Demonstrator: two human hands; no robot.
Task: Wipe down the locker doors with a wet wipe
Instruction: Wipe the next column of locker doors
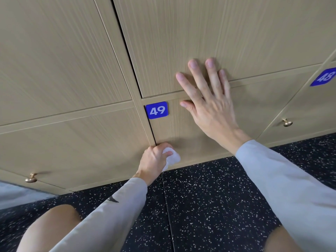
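Left hand (154, 157) gripped the wet wipe (172, 157) at the 7 o'clock corner of the door numbered 49 (181, 128). Right hand (207, 99), fingers spread flat, braced against it near 12 o'clock. Wiped area not discernible; the other doors probably remained.

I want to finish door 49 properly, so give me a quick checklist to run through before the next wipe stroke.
1. Wet wipe gripped by the left hand: ok.
2. Wipe touching door 49, at its lower left corner: ok.
3. Right hand braced flat, fingers spread across the seam between door 49 and the door above: ok.
4. Right hand out of the wipe's way: not ok, it covers the upper middle of the door.
5. Number plate 49 uncovered: ok.
6. Wipe wet enough: cannot tell.
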